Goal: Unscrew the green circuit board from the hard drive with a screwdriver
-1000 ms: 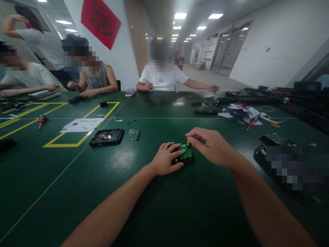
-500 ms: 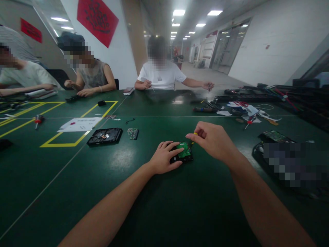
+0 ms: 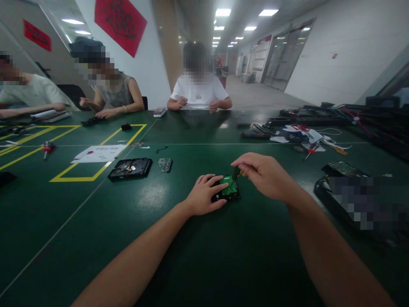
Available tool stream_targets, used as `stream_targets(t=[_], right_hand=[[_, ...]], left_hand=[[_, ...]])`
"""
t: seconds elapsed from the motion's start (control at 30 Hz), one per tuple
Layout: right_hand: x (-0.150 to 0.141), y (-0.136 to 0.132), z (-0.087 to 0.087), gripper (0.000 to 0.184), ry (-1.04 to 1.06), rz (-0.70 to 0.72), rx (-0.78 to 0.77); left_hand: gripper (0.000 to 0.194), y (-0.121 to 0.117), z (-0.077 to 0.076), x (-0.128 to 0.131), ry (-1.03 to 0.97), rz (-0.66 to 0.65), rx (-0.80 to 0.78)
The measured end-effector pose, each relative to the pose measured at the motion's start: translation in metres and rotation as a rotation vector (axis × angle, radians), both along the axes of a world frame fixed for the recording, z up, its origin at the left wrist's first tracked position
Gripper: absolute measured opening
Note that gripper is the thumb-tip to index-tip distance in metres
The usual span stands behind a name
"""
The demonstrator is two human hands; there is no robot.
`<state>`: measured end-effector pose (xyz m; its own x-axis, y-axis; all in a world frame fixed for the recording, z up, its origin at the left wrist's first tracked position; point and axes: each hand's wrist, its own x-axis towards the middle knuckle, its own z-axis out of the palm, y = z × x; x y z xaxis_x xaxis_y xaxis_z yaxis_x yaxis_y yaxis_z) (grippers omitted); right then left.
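Note:
A hard drive [image 3: 228, 192] with a green circuit board on a black case lies on the dark green table in front of me. My left hand [image 3: 204, 194] rests on its left part with fingers spread, the index finger lying across the board and the thumb along the near edge. In my closed right hand [image 3: 258, 172] is a small screwdriver [image 3: 236, 173], dark with some yellow. It leans over the right side of the board, with my index finger on its top. Whether its tip sits in a screw is too small to tell.
Left of the drive lie a loose circuit board [image 3: 165, 164] and a black drive case [image 3: 130, 169]. Red-handled screwdrivers [image 3: 47, 147] lie farther off. At right are a dark device [image 3: 345, 169] and cables [image 3: 262, 130]. Several people sit around the table, one opposite [image 3: 198, 94].
My right hand has shifted its grip, and more of the screwdriver now shows over the board. My left hand stays put. The person opposite has drawn an outstretched arm back in.

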<state>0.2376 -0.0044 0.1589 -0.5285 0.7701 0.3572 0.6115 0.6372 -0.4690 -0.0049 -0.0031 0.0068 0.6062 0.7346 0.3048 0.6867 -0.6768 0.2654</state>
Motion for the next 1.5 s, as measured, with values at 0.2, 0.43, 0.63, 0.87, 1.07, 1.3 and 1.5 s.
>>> stream_targets(t=[0.2, 0.43, 0.63, 0.87, 1.07, 1.3, 1.5], right_hand=[[0.001, 0.0, 0.002, 0.025, -0.018, -0.069, -0.028], [-0.001, 0.001, -0.003, 0.032, -0.048, -0.222, -0.031], [-0.005, 0.0, -0.004, 0.024, -0.044, -0.204, 0.0], [-0.008, -0.001, -0.005, 0.022, 0.039, -0.126, -0.116], [-0.008, 0.0, -0.006, 0.017, 0.021, -0.104, -0.048], [-0.007, -0.004, 0.001, 0.03, 0.039, -0.054, -0.152], [-0.007, -0.004, -0.001, 0.023, 0.049, -0.075, -0.123]], left_hand=[[0.066, 0.0, -0.001, 0.0, -0.001, -0.002, -0.002], [0.066, 0.0, 0.001, -0.001, 0.002, -0.014, -0.01], [0.066, 0.0, 0.001, 0.0, 0.006, -0.009, -0.005], [0.066, 0.0, 0.0, 0.001, -0.001, -0.002, -0.001], [0.066, -0.001, 0.002, 0.0, 0.002, -0.004, -0.003], [0.066, -0.001, 0.002, 0.0, 0.004, -0.001, -0.017], [0.066, 0.0, 0.002, 0.0, -0.029, -0.004, -0.03]])
